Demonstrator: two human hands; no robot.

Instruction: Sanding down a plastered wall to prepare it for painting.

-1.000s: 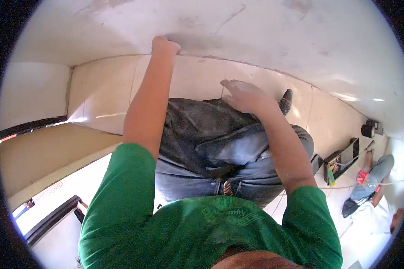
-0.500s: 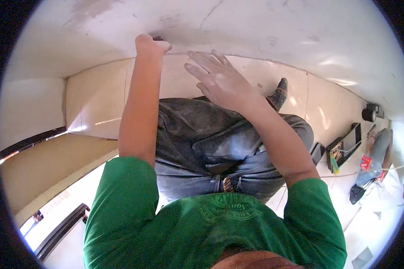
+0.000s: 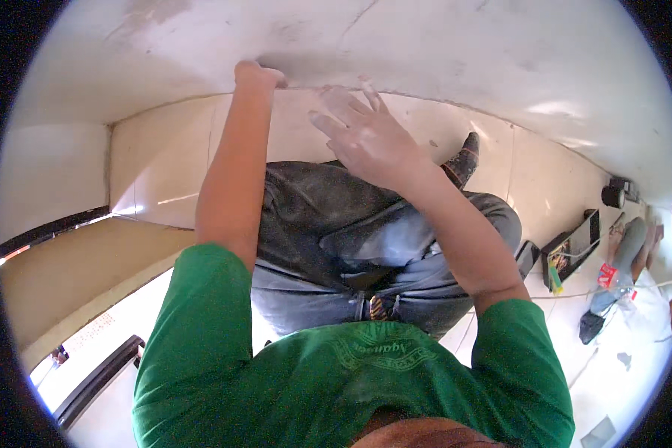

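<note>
My left hand (image 3: 260,74) is against the lower part of the pale wall (image 3: 425,45), with the arm stretched forward. Its fingers curl out of sight at the wall, and what they hold is hidden; the thumb side points right. To its right, my right hand (image 3: 369,138) is raised palm down with the fingers spread, holding nothing. Pale dust coats the back of that hand, and its fingertips come near the wall's foot. The wall surface is smudged and has a thin crack above the hands.
My dark dusty trousers (image 3: 351,224) and a dark shoe (image 3: 467,157) lie below the hands on tiled floor. At right are a black tray (image 3: 575,246) with small items, a plastic bottle (image 3: 612,278), a cable and a seated person (image 3: 638,299). A ledge (image 3: 97,261) runs along the left.
My left hand has shifted slightly right and down along the wall, and the dark thing seen at it earlier is hidden. My right hand's fingers have spread wider.
</note>
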